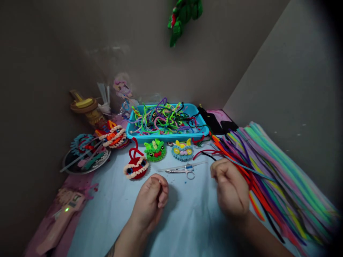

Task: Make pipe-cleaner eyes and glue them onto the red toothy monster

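Note:
Near the middle of the cloth, my left hand (150,200) is closed, its fingers curled in and the thumb against them. A tiny pale speck shows by the thumb tip, too small to name. My right hand (232,187) is closed as well, to the right of the scissors (182,171). A black pipe cleaner (208,155) runs up to its fingers; whether it is gripped or passes behind is hidden. Beyond my left hand lie a red pipe-cleaner animal head (136,168), a green one (155,150) and a blue-and-yellow one (182,150).
A blue tray (167,136) of tangled pipe-cleaner scraps stands behind the heads. Long coloured pipe cleaners (278,171) lie at right. At left are a round dish (99,165), an orange-and-cream piece (114,136) and a pink glue gun-like tool (63,219) with a green light.

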Motion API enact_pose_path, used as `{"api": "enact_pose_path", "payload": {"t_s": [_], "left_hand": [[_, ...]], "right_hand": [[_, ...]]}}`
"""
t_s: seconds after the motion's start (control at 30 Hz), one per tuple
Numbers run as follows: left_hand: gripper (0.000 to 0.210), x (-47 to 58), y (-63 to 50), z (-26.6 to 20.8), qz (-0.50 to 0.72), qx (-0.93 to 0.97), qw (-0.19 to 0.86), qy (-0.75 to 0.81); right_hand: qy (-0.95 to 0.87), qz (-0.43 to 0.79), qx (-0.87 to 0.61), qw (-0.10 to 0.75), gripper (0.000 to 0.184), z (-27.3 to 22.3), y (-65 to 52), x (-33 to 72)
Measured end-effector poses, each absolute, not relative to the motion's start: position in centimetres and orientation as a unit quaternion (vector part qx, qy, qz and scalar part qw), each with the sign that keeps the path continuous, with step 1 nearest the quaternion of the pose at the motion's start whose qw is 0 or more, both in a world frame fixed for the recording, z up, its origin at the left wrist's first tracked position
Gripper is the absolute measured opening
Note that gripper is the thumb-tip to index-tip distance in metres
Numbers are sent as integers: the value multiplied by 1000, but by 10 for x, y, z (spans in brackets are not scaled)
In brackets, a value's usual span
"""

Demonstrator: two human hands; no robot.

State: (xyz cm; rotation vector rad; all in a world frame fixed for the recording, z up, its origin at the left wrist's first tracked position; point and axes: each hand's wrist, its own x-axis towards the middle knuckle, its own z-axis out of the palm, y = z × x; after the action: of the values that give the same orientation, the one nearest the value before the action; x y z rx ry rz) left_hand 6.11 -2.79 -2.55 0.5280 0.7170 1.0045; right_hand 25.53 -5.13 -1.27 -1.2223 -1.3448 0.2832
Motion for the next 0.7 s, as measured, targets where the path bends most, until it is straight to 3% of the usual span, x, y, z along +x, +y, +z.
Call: {"api": "enact_pose_path", "payload": {"t_s": [0.13, 0.2, 0.27, 0.33, 0.47, 0.53, 0.7], "left_hand": [[33, 62, -29, -23, 449, 215, 799, 337], [33, 63, -30, -24, 439, 212, 803, 343], [33, 63, -30, -25, 429, 212, 804, 353], [35, 64, -31, -26, 420, 216, 804, 362], [39, 67, -31, -27, 406, 230, 793, 391], [41, 68, -32, -27, 394, 250, 782, 414], [42, 69, -37, -32, 373, 309, 767, 420]], "right_hand": [[-619, 56, -640, 452, 20, -18, -39, 285], [-625, -4, -700, 346, 9, -20, -33, 291], [-632, -69, -715, 291, 17, -21, -30, 290], [-655, -104, -686, 299, 16, -19, -29, 283], [-689, -82, -603, 394, 17, -11, -37, 256], [-710, -37, -547, 442, 4, -9, -43, 240], [-747, 23, -479, 461, 15, -15, -53, 211]]}}
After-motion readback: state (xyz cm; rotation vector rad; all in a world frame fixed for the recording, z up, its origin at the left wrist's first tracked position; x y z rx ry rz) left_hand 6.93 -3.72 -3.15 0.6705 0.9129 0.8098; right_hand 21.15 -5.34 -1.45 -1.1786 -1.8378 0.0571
